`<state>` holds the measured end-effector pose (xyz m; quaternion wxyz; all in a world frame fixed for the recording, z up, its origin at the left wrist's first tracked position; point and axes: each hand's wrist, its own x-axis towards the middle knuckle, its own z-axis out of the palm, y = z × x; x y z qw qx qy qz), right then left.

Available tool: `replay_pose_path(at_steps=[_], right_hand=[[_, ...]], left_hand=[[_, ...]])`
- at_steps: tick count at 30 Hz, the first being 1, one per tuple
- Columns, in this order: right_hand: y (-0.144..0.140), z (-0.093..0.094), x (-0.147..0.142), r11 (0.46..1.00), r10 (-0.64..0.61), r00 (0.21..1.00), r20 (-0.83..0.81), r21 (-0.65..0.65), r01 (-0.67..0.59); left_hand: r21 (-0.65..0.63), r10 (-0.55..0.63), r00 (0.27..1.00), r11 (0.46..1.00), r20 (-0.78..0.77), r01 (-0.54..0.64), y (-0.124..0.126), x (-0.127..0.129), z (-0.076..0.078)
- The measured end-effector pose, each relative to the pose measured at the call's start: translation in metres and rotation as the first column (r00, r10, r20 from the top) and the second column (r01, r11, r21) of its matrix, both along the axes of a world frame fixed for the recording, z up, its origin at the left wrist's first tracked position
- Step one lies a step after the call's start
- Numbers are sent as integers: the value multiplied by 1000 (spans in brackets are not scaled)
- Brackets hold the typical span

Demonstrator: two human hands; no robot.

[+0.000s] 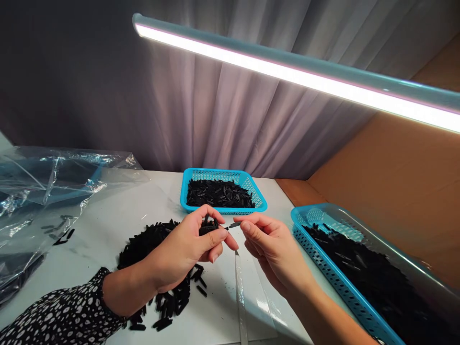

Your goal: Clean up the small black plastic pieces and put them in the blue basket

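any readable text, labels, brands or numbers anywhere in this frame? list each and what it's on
None. No readable text shows on the two blue baskets, the small black parts, the clear plastic bag, the light bar, the cardboard or the curtain. The left hand and right hand hold unmarked black parts.

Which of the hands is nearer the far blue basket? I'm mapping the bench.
Left. The left hand sits just in front of the far blue basket; the right hand is lower, off to its right.
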<state>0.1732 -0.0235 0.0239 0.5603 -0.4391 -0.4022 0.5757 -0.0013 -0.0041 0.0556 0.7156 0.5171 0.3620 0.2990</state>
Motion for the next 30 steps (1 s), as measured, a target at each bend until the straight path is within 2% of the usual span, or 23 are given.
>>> replay_pose_path(at_steps=[13, 16, 19, 24, 30], right_hand=[[-1, 1, 0, 1000, 18, 1000, -22, -9, -18], [-1, 4, -1, 1000, 19, 990, -143, -16, -21], [-1, 6, -2, 992, 94, 969, -230, -63, -111], [-3, 3, -5, 976, 202, 979, -32, -82, -204], [-4, 2, -1, 980, 201, 978, 46, -5, -201]], left_hand=[[20, -22, 1000, 1000, -8, 22, -1, 0, 2], [37, -30, 1000, 999, -1, 30, -1, 0, -1], [66, -46, 999, 997, -15, 47, 0, 0, -3], [90, -47, 999, 995, -19, 48, 0, 1, -2], [105, -37, 999, 994, -26, 40, 0, 0, -3]])
